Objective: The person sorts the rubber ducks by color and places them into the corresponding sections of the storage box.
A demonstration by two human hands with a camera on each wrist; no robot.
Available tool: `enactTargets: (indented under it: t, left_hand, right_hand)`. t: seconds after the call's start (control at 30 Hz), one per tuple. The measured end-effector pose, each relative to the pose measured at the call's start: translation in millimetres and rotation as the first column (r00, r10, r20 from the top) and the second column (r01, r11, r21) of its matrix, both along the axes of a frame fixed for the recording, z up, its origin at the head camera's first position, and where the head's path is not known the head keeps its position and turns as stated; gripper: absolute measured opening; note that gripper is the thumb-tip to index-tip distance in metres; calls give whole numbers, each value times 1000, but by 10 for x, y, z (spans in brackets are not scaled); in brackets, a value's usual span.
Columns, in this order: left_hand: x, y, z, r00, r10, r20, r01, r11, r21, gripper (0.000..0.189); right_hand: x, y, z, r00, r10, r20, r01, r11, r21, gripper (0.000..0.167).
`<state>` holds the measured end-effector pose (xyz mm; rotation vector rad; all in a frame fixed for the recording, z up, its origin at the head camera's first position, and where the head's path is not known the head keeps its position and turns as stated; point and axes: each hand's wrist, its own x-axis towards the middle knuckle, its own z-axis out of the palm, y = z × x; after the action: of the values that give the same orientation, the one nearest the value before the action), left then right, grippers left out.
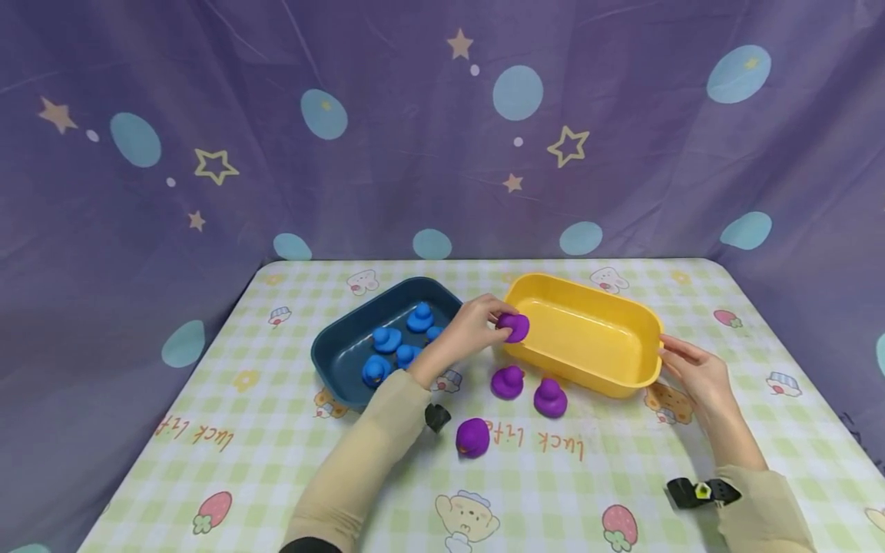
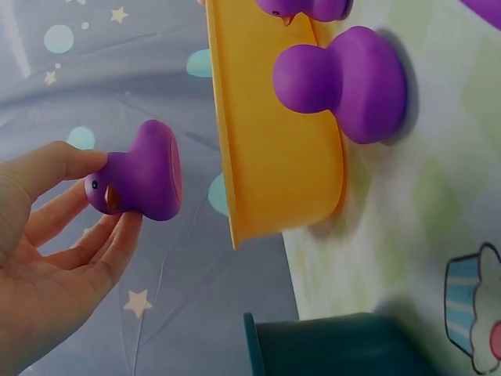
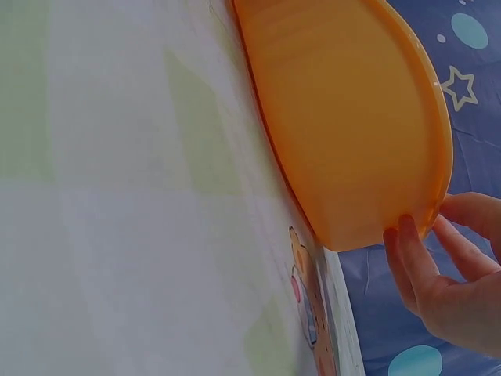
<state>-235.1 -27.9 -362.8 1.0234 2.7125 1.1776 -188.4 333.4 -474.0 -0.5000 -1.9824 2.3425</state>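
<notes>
My left hand (image 1: 470,332) pinches a purple toy duck (image 2: 133,172) between thumb and fingers, raised above the left end of a yellow tray (image 1: 584,371). In the left wrist view the duck is tipped sideways, apart from the tray. At the tray's right end, my right hand (image 1: 701,376) holds the rim, with fingertips (image 3: 411,235) against the outer wall. On the cloth in front of the tray sit two purple ducks, one left (image 1: 508,382) and one right (image 1: 551,398). A third purple duck (image 1: 473,438) lies nearer me.
A dark blue tray (image 1: 336,384) stands left of the yellow one, partly hidden by my left arm, with several blue ducks (image 1: 386,339) inside. Both trays rest on a checked tablecloth (image 1: 539,491). A purple curtain (image 1: 415,169) hangs behind the table.
</notes>
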Motion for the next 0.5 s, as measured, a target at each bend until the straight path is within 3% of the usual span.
enactTargets:
  t: [0.33,0.5]
  left_hand:
    - [-174,228,36,1000,-14,-25,12,995,-97,26]
    - [-294,304,-10,1000,-13,24,15,995,-95,26]
  right_hand:
    - [-2,11,-20,1000,1,-22,-1,999,-39,45]
    - [-9,11,-30,1000,-4,-10,4,1000,-30,49]
